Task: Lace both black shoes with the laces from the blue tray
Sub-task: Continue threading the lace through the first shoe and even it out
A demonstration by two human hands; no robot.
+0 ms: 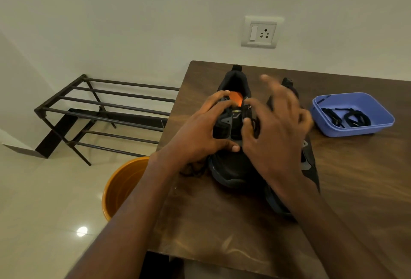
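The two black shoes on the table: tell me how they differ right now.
The left shoe is being worked on: the left hand grips its upper and the right hand is at its eyelets with a lace; the right shoe lies untouched behind the right arm. The left shoe shows fully, with an orange insole; the right shoe is mostly hidden. Both are black and rest on the wooden table, heels toward the wall.

Black shoes (231,167) with an orange insole (236,98), black laces (347,118) in a blue tray (360,130), dark brown wood-grain desk (355,178), orange bucket (120,187), cream floor (44,200).
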